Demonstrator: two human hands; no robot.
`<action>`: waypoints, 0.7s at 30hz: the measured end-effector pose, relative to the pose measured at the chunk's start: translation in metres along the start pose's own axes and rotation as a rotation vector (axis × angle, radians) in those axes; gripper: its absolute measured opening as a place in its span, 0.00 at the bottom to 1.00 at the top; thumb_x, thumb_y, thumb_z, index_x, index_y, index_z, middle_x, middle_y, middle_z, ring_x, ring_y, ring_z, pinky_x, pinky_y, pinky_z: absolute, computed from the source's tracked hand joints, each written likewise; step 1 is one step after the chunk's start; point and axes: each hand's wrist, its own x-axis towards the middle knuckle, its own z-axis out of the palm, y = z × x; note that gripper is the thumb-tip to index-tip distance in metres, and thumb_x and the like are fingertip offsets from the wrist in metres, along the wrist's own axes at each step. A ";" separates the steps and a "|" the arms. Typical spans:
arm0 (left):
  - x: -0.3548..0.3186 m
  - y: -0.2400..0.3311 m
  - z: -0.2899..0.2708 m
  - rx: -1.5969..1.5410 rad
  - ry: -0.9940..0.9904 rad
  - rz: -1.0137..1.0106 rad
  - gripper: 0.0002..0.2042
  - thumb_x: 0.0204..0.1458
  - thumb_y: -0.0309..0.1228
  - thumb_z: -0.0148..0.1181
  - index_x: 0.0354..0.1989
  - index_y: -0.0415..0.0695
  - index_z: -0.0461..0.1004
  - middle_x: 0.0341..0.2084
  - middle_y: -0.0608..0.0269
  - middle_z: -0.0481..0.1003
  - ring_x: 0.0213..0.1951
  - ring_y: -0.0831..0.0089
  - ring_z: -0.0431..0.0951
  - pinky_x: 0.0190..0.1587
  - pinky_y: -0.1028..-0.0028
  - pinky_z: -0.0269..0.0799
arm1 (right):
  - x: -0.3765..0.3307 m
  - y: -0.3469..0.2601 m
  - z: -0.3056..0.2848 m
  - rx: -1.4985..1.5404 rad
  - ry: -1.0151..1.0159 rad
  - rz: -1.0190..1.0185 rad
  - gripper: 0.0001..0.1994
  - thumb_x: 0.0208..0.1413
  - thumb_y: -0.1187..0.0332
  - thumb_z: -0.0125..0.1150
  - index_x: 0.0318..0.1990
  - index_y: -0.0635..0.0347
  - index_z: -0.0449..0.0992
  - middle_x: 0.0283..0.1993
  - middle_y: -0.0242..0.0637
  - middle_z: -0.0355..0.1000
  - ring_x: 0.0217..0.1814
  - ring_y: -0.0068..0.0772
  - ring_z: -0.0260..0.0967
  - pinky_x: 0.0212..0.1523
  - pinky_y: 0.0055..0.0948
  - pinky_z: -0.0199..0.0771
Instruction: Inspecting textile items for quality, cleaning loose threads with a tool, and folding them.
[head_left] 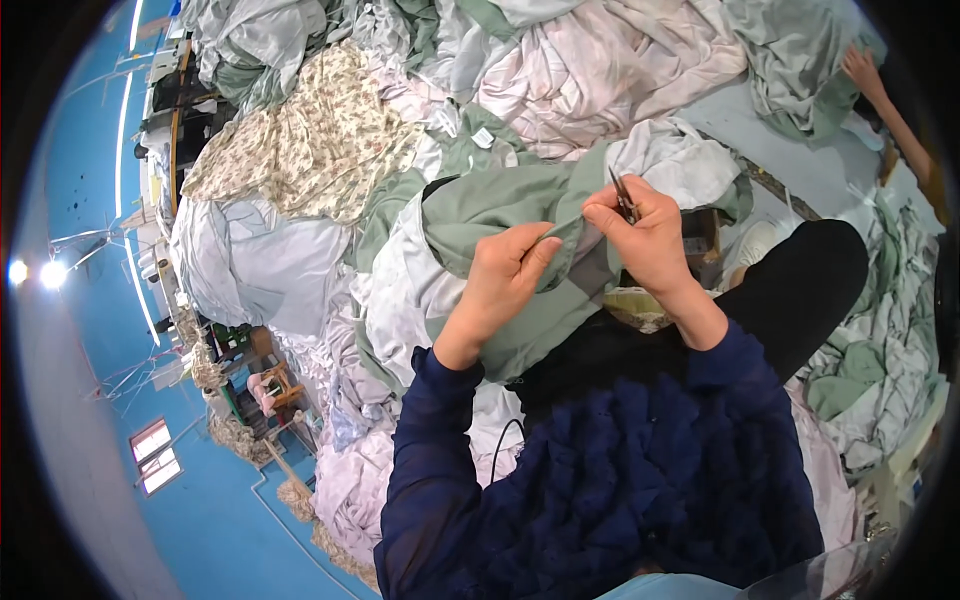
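Note:
My left hand (503, 280) pinches a fold of sage-green cloth (480, 205) that lies across my lap. My right hand (648, 235) is closed around small dark thread snips (622, 195), whose tips point at the edge of the green cloth just above my left fingers. Both forearms wear dark navy sleeves. A white part of the same bundle (672, 160) hangs beyond my right hand.
Heaps of cloth surround me: a floral print piece (305, 140), pale pink sheets (590, 70), light blue-grey fabric (260, 260) and more green pieces (860, 380) at right. Another person's hand (862, 70) reaches in at the upper right. Blue floor (215, 510) lies at the left.

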 end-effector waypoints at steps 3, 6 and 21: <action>0.004 -0.004 0.005 -0.076 -0.048 -0.030 0.09 0.57 0.30 0.59 0.36 0.36 0.76 0.17 0.55 0.69 0.19 0.72 0.65 0.24 0.73 0.63 | -0.002 0.001 -0.006 -0.111 0.054 -0.059 0.04 0.52 0.75 0.65 0.29 0.65 0.75 0.27 0.29 0.69 0.26 0.17 0.63 0.28 0.22 0.63; 0.005 -0.008 0.008 -0.111 -0.116 -0.096 0.09 0.58 0.31 0.59 0.37 0.35 0.76 0.18 0.62 0.69 0.21 0.80 0.64 0.25 0.76 0.62 | 0.002 0.012 -0.014 -0.439 0.159 -0.217 0.04 0.47 0.79 0.62 0.27 0.64 0.72 0.26 0.36 0.68 0.25 0.30 0.67 0.26 0.28 0.65; 0.002 -0.022 0.026 -0.104 -0.088 -0.152 0.09 0.59 0.30 0.57 0.32 0.35 0.74 0.15 0.72 0.63 0.21 0.85 0.58 0.23 0.78 0.56 | -0.003 0.016 -0.033 0.587 -0.058 0.417 0.08 0.66 0.64 0.51 0.36 0.57 0.69 0.26 0.34 0.71 0.20 0.18 0.64 0.17 0.14 0.49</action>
